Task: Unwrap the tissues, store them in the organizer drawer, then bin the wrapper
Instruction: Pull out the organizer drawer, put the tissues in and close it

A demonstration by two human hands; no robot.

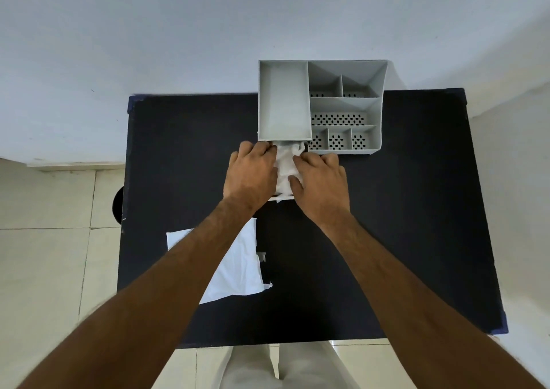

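Note:
A grey plastic organizer point(348, 103) stands at the far edge of the dark table. Its drawer point(282, 198) is pulled out toward me under the left compartment. White crumpled tissues point(286, 165) lie in the drawer. My left hand point(251, 174) rests on the drawer's left side with fingers on the tissues. From the right, my right hand point(323, 180) presses down on the tissues, fingers spread. The white wrapper point(238, 266) lies flat on the table nearer to me, partly under my left forearm.
The dark table point(416, 210) sits against a pale wall. A round dark object point(118, 204), possibly a bin, shows past the table's left edge on the tiled floor. The organizer's right compartments have perforated bottoms.

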